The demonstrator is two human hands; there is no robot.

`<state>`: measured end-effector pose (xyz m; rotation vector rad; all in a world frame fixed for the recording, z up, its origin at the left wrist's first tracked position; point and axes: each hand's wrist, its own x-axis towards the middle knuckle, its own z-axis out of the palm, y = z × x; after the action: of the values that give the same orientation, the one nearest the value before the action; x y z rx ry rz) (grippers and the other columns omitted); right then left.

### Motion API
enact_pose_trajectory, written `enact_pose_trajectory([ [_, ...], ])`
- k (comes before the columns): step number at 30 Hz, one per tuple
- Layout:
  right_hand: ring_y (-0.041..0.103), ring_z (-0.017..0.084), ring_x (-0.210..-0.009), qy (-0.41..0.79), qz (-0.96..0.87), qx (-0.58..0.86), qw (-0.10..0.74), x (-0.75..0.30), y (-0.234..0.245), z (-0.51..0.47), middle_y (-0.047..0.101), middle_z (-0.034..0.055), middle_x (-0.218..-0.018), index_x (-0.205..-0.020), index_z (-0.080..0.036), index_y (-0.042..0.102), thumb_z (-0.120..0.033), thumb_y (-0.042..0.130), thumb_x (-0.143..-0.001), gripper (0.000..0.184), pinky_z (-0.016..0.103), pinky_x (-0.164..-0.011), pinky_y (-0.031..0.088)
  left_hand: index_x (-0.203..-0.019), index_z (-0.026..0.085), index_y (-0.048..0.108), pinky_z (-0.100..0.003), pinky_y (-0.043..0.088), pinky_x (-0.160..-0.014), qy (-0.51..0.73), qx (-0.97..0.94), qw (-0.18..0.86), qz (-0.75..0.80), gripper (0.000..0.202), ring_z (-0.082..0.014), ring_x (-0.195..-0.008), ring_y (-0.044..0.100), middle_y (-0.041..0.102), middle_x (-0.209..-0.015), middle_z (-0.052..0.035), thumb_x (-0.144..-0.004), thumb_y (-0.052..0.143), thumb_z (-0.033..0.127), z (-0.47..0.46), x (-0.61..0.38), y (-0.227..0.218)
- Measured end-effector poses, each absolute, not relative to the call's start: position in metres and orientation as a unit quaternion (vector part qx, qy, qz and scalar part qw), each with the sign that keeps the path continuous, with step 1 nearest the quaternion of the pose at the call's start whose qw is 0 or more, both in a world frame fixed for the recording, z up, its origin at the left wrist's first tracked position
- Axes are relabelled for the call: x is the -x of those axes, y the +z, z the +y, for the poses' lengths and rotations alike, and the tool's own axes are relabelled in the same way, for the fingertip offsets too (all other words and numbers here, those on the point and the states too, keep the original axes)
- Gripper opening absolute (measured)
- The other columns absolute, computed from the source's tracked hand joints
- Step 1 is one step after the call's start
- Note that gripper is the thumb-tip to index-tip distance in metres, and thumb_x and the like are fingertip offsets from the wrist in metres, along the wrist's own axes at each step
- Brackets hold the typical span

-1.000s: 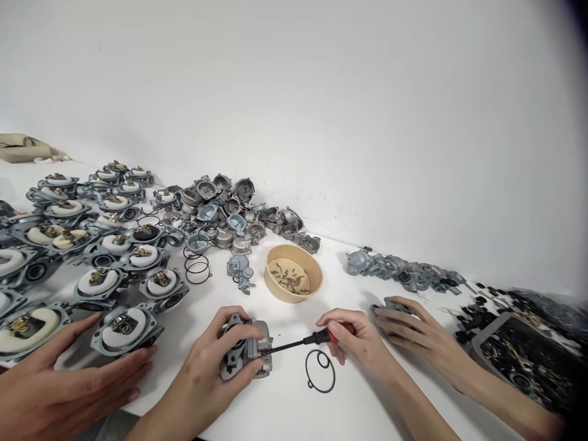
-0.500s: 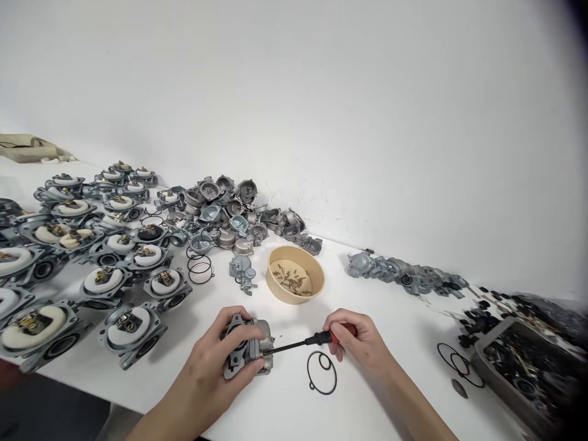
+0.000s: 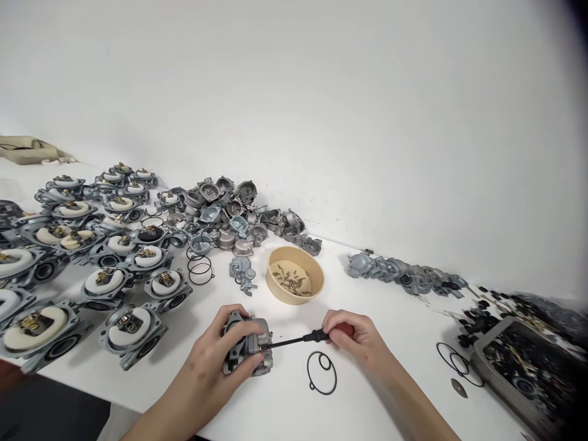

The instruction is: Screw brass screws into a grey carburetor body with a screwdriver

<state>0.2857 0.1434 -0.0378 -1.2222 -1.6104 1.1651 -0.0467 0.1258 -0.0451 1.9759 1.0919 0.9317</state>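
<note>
My left hand [image 3: 217,349] is closed around a grey metal carburetor [image 3: 263,329] on the white table, thumb at the near side and fingers over the top. My right hand [image 3: 351,334] grips the red handle of a screwdriver [image 3: 287,342]. Its dark shaft points left, with the tip at the seam of the carburetor beside my left thumb; the screw there is too small to make out clearly. Just below the shaft lie black rubber gasket rings [image 3: 321,392], a small one inside a larger one.
Beyond my hands stands a round tan bowl [image 3: 272,288] holding small screws. Open carburetor bodies [image 3: 128,331] with white floats crowd the left. Metal float bowls [image 3: 239,223] are heaped at the back. More carburetors [image 3: 404,275] lie along the wall, and a parts bin [image 3: 493,380] stands right.
The screwdriver's handle has shifted slightly left and up, and my right-hand fingers have turned around it. My left hand still holds the carburetor in nearly the same place.
</note>
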Motion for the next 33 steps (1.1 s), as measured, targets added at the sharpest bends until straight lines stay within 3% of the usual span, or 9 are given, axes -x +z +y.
enact_pose_trajectory([
  [7,0.061,0.016,-0.067,0.459,-0.653,0.451,0.400,-0.282,-0.032,0.141,0.068,0.0060,-0.086,-0.096,-0.019,0.077,-0.053,0.075,-0.095,0.034,0.031,-0.064,0.048,-0.123,0.036,0.066,-0.033,0.059,-0.096,0.353,-0.761,0.355,0.413,0.026,-0.0198,-0.098,0.070,0.054,-0.132,-0.0061,-0.100,0.062,0.024,0.127,0.048,-0.039],
  [11,0.044,0.011,-0.037,0.522,-0.611,0.461,0.377,-0.275,-0.040,0.142,0.049,-0.0083,-0.047,-0.106,-0.016,0.074,-0.058,0.061,-0.103,0.044,0.034,-0.061,0.051,-0.122,0.034,0.067,-0.034,0.059,-0.097,0.359,-0.764,0.348,0.408,0.023,-0.0206,-0.100,0.070,0.055,-0.131,-0.0076,-0.101,0.062,0.025,0.125,0.048,-0.035],
  [13,0.034,0.009,-0.034,0.536,-0.598,0.454,0.385,-0.275,-0.042,0.143,0.043,-0.0113,-0.043,-0.100,-0.015,0.074,-0.059,0.063,-0.102,0.045,0.033,-0.056,0.050,-0.121,0.033,0.067,-0.034,0.059,-0.096,0.359,-0.764,0.339,0.415,0.022,-0.0210,-0.103,0.070,0.055,-0.131,-0.0079,-0.101,0.062,0.025,0.123,0.048,-0.035],
  [16,0.051,0.011,-0.050,0.523,-0.598,0.442,0.416,-0.278,-0.040,0.144,0.065,0.0005,-0.074,-0.096,-0.017,0.074,-0.051,0.082,-0.089,0.036,0.030,-0.057,0.048,-0.122,0.033,0.066,-0.034,0.059,-0.094,0.357,-0.768,0.327,0.420,0.022,-0.0220,-0.106,0.071,0.056,-0.131,-0.0084,-0.102,0.060,0.027,0.121,0.049,-0.036],
  [20,0.064,0.015,-0.075,0.503,-0.611,0.415,0.449,-0.278,-0.032,0.143,0.067,0.0070,-0.108,-0.096,-0.019,0.077,-0.040,0.092,-0.079,0.031,0.031,-0.072,0.052,-0.121,0.035,0.067,-0.033,0.061,-0.094,0.365,-0.767,0.316,0.424,0.021,-0.0225,-0.108,0.073,0.057,-0.131,-0.0072,-0.102,0.060,0.030,0.120,0.048,-0.039],
  [23,0.064,0.014,-0.070,0.502,-0.618,0.405,0.449,-0.277,-0.030,0.143,0.067,0.0072,-0.105,-0.095,-0.018,0.076,-0.044,0.093,-0.077,0.036,0.030,-0.068,0.052,-0.120,0.036,0.068,-0.029,0.062,-0.089,0.375,-0.755,0.309,0.440,0.020,-0.0211,-0.107,0.075,0.057,-0.134,-0.0063,-0.103,0.059,0.039,0.119,0.046,-0.044],
  [25,0.061,0.012,-0.061,0.498,-0.620,0.409,0.447,-0.278,-0.031,0.144,0.068,0.0047,-0.089,-0.095,-0.017,0.076,-0.048,0.092,-0.077,0.040,0.026,-0.058,0.048,-0.120,0.036,0.069,-0.028,0.063,-0.089,0.380,-0.751,0.299,0.449,0.022,-0.0195,-0.104,0.077,0.057,-0.135,-0.0056,-0.103,0.060,0.047,0.121,0.046,-0.048],
  [29,0.040,0.007,-0.041,0.484,-0.624,0.428,0.440,-0.279,-0.031,0.142,0.061,-0.0003,-0.057,-0.096,-0.012,0.078,-0.055,0.068,-0.099,0.044,0.021,-0.042,0.030,-0.119,0.036,0.069,-0.024,0.063,-0.084,0.385,-0.760,0.276,0.446,0.026,-0.0187,-0.103,0.078,0.059,-0.137,-0.0047,-0.102,0.059,0.052,0.126,0.047,-0.061],
  [33,0.057,0.010,-0.054,0.470,-0.628,0.422,0.455,-0.278,-0.028,0.139,0.071,0.0070,-0.089,-0.100,-0.014,0.079,-0.057,0.085,-0.083,0.047,0.025,-0.051,0.045,-0.119,0.036,0.070,-0.022,0.065,-0.073,0.402,-0.759,0.248,0.448,0.031,-0.0234,-0.110,0.077,0.058,-0.137,-0.0053,-0.100,0.058,0.057,0.132,0.045,-0.076],
])
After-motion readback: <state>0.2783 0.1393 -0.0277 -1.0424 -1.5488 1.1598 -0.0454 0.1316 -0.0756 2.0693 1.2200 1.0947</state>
